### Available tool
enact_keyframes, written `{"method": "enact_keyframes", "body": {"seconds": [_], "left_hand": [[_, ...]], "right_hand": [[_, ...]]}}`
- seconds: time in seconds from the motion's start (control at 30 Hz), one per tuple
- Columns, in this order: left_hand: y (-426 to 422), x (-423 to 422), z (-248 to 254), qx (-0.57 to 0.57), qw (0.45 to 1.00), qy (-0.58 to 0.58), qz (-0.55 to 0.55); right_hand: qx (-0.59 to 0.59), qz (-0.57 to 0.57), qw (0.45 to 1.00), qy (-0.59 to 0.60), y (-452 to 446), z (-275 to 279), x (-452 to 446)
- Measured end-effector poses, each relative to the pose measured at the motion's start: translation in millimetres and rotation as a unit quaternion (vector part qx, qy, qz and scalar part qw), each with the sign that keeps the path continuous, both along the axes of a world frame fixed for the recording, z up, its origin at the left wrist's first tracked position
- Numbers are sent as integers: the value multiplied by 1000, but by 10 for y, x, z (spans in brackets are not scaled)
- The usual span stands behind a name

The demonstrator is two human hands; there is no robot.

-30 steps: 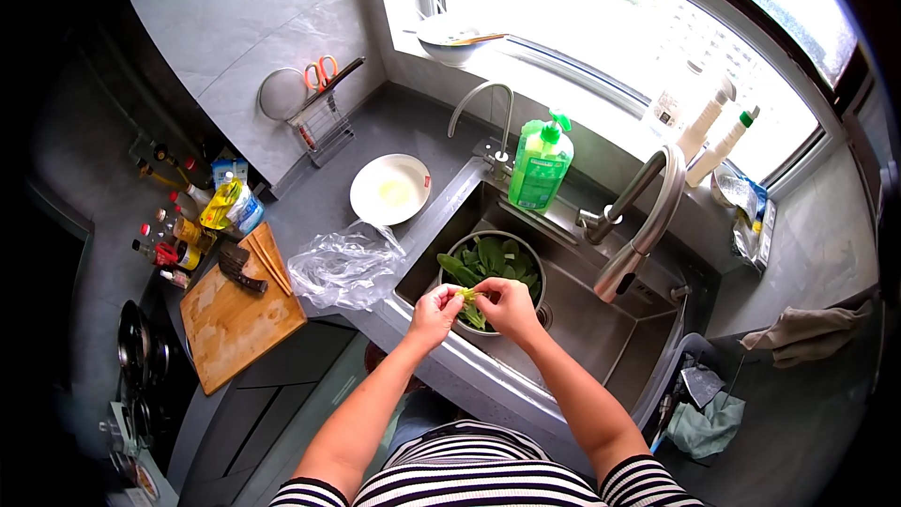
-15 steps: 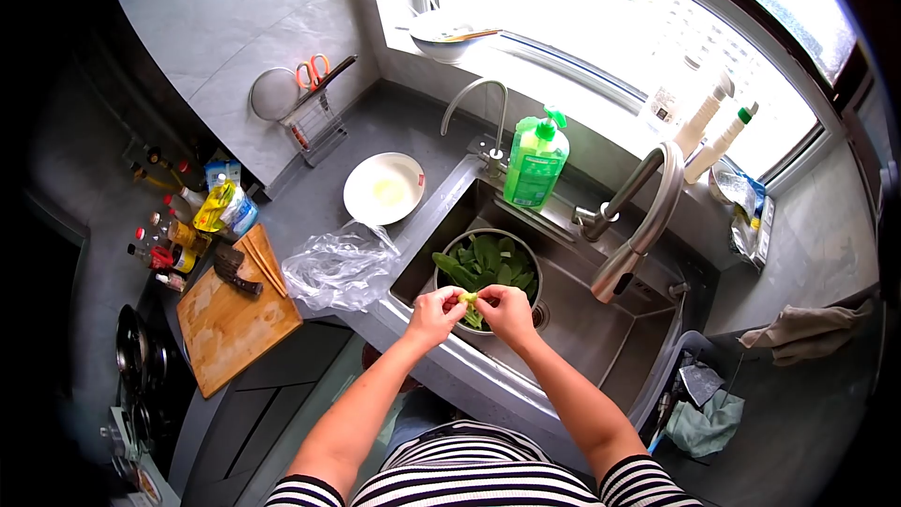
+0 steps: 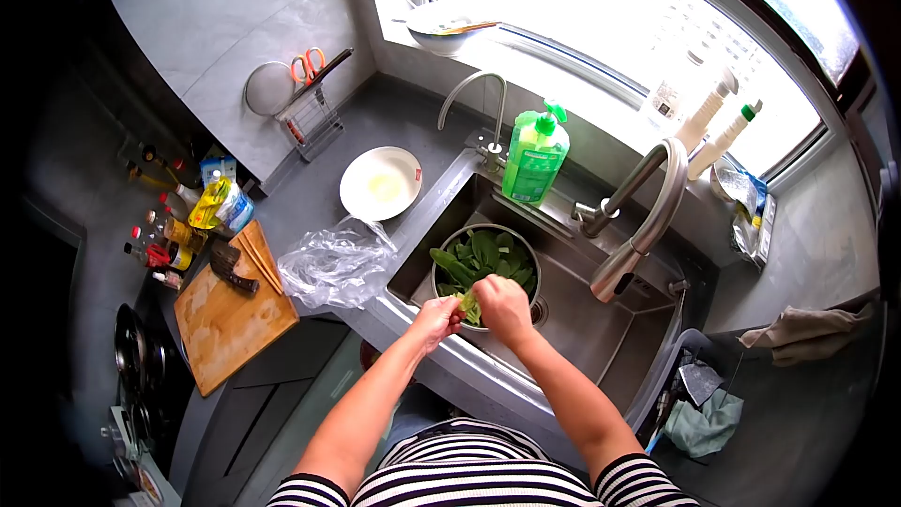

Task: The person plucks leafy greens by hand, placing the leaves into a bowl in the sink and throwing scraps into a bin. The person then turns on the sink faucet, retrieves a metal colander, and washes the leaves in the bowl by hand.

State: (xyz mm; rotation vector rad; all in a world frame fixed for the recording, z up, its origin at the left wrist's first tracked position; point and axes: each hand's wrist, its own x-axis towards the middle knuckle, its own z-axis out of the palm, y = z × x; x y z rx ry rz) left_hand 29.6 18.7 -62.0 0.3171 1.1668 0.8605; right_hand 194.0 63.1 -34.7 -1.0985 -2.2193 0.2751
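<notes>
Over the near edge of the sink (image 3: 601,319), my left hand (image 3: 435,322) pinches a small pale-green piece of leafy vegetable (image 3: 467,303). My right hand (image 3: 503,308) is closed with curled fingers against the same piece; its fingertips are partly hidden behind the hand. Just beyond both hands, a round metal pot (image 3: 539,293) stands in the left part of the sink. Dark green leaves (image 3: 483,251) fill it, and my hands cover its near rim.
A crumpled plastic bag (image 3: 338,263) and a white plate (image 3: 380,183) lie left of the sink. A cutting board (image 3: 230,314) bears a knife and chopsticks. Green soap bottle (image 3: 536,158) and faucet (image 3: 648,225) stand behind the sink. A bin (image 3: 699,404) is at right.
My right hand has turned and risen slightly, its fingers curling over the vegetable piece. My left hand has shifted slightly down. The view has moved a little.
</notes>
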Motion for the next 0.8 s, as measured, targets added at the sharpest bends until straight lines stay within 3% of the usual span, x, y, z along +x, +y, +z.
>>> {"method": "enact_keyframes", "body": {"seconds": [0.1, 0.27, 0.37, 0.5, 0.8], "left_hand": [[-30, -97, 35, 8, 1000, 20, -9], [-95, -144, 95, 49, 998, -28, 22], [-115, -144, 189, 62, 997, -34, 29], [-206, -176, 153, 90, 994, -18, 51], [-894, -772, 235, 121, 982, 50, 136]], "right_hand": [[-55, -93, 991, 84, 91, -4, 129], [-81, -94, 992, 25, 110, -230, 288], [-201, -120, 971, 41, 49, -128, 279], [-296, 10, 942, 159, -48, -95, 148], [-355, 180, 898, 190, -508, 84, -896]]}}
